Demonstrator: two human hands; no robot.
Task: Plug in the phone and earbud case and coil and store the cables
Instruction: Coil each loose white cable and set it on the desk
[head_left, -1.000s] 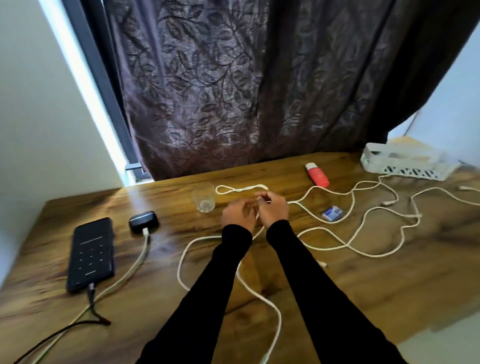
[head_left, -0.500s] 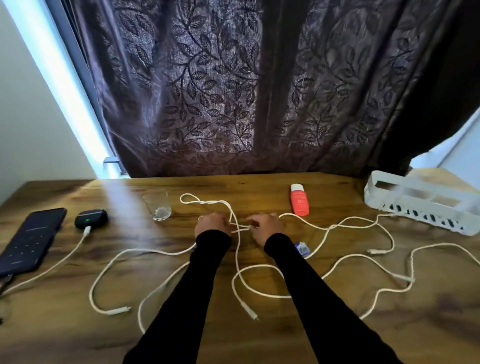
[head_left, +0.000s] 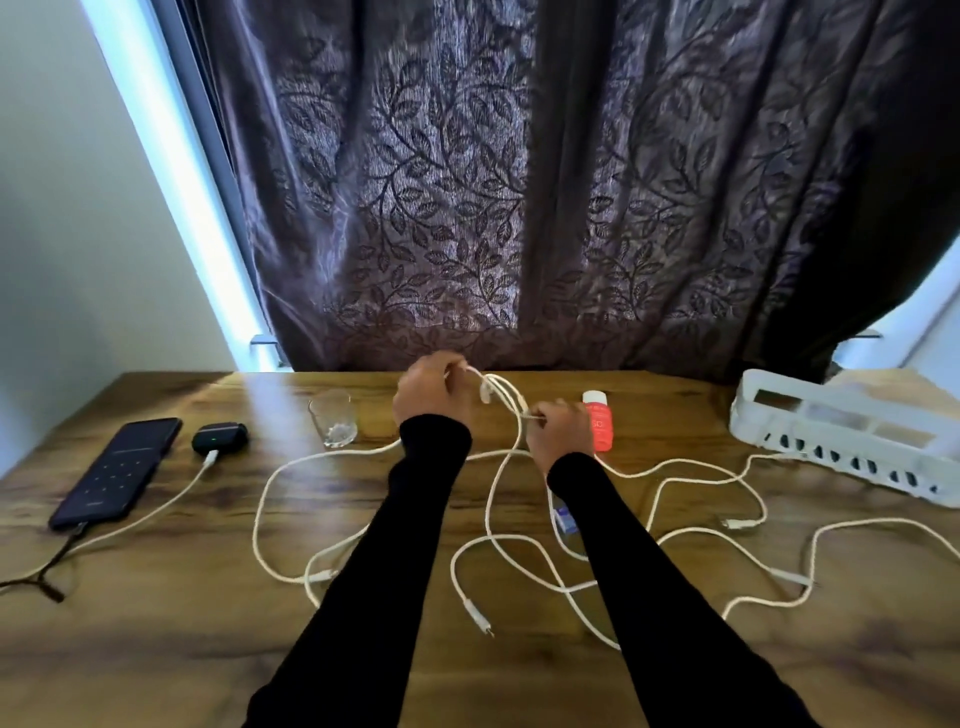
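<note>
head view. left hand (head_left: 431, 395) at 12 o'clock, raised off the table (head_left: 156, 649), fingers curled round several loops of white cable (head_left: 501, 397), apparently gathering a coil. right hand (head_left: 558, 428) just to its 4 o'clock pinches the same strand, likely feeding slack. phone (head_left: 117, 473) and earbud case (head_left: 219, 438), 9 o'clock, both plugged in. white basket (head_left: 831, 431), 3 o'clock, likely for storage.

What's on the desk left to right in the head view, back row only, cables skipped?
phone → earbud case → glass → left hand → right hand → red bottle → white basket
</note>
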